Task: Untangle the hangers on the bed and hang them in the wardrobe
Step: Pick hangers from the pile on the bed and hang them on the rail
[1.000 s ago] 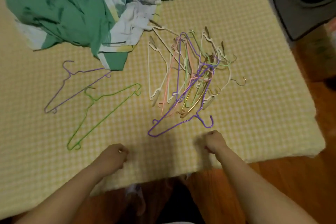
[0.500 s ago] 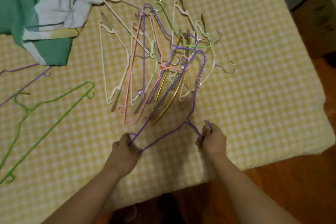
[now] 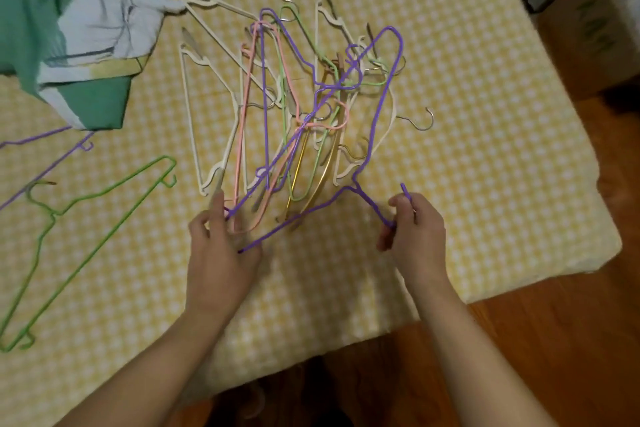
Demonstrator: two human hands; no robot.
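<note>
While the bed [image 3: 485, 149] under its yellow checked cover fills most of the view, a crumpled green and white cloth [image 3: 79, 28] lies at its far left corner. Just below the cloth, a lone purple hanger [image 3: 45, 163] runs off the left edge, and beside it a green hanger [image 3: 86, 243] lies flat on the cover, well apart from the rest. Toward the middle, the left hand [image 3: 221, 253] grips one corner of a purple hanger [image 3: 379, 107], its fingers curled round the wire. That hanger is threaded through the tangled pile of hangers [image 3: 294, 107], a heap of cream, pink, green, gold and purple wire resting on the bed just beyond both hands. To the right, the right hand [image 3: 415, 229] pinches the same purple hanger at its hook, fingers closed on the wire. The two hands are apart, with the hanger's lower bar stretched between them. Past the bed's right edge lies a wooden floor [image 3: 554, 357].
</note>
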